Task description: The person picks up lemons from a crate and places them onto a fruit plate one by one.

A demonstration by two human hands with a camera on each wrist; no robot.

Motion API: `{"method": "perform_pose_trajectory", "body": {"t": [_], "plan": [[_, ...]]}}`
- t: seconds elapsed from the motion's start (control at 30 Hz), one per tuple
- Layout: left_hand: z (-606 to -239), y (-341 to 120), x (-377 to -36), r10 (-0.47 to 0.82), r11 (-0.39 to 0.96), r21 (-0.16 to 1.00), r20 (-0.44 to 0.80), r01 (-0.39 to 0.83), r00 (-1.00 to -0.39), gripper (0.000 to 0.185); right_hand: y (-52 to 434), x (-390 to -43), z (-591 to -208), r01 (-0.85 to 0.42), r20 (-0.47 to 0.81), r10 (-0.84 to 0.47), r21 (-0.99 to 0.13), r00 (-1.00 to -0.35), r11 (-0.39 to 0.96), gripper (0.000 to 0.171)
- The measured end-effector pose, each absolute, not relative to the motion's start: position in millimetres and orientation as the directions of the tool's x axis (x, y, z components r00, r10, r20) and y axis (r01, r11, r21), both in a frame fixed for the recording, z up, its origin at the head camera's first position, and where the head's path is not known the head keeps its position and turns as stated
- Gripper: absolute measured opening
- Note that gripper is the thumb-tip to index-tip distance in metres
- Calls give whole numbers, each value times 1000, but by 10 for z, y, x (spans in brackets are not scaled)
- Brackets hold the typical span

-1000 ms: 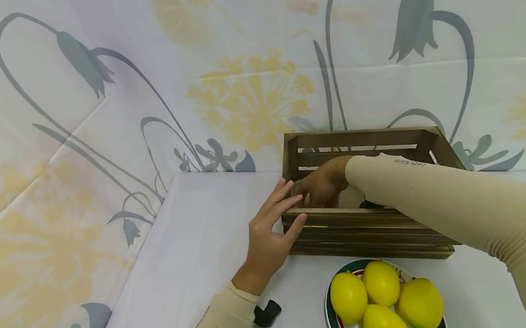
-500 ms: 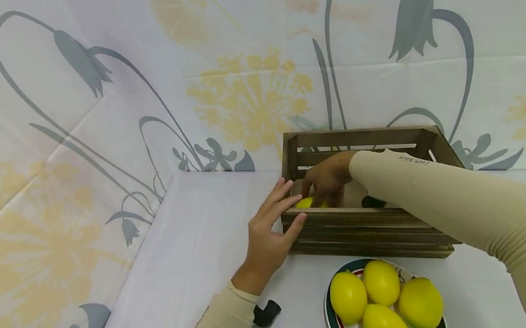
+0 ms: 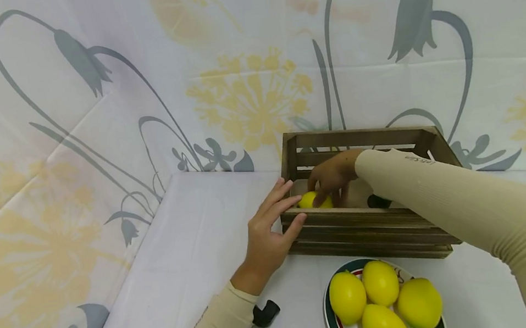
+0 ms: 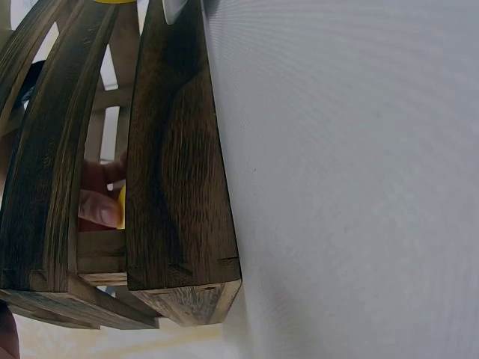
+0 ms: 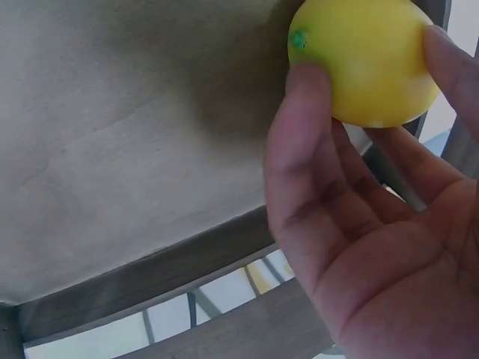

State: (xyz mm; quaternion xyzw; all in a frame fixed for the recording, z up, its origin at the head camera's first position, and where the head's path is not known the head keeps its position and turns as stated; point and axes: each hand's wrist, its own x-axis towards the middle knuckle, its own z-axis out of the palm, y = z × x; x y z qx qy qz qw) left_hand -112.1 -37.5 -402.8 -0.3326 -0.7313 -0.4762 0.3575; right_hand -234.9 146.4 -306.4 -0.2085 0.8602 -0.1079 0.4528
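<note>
My right hand reaches down into a brown slatted wooden crate. In the right wrist view, its fingers and thumb are on opposite sides of a yellow lemon with a green stem spot. The lemon sits at the crate's left end, partly hidden behind the front rim in the head view. My left hand rests at the crate's front left corner, fingers straight and spread, thumb along the front slat. Through the slats, the left wrist view shows right-hand fingers beside a sliver of yellow.
A round plate with a dark green and red rim stands in front of the crate, bearing several yellow lemons. White cloth covers the table. A flower-printed sheet hangs behind and to the left.
My right hand has shifted rightward inside the crate. The lemon, out of sight in the head view a second ago, now shows above the front rim. My left hand stays put.
</note>
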Motion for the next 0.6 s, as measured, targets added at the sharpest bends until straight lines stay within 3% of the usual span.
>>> {"method": "perform_pose_trajectory", "body": {"t": [0.27,0.6], "plan": [[-4029,-373,-1125,154,315,462,838,829,-524,39,1492,-2368,-3102,-274,-718,-489,-404,-495,872,55],[-4014,-375,-1129,149,318,449,846,835,-512,39,1499,-2386,-3100,-263,-703,-499,-426,-506,866,58]]}}
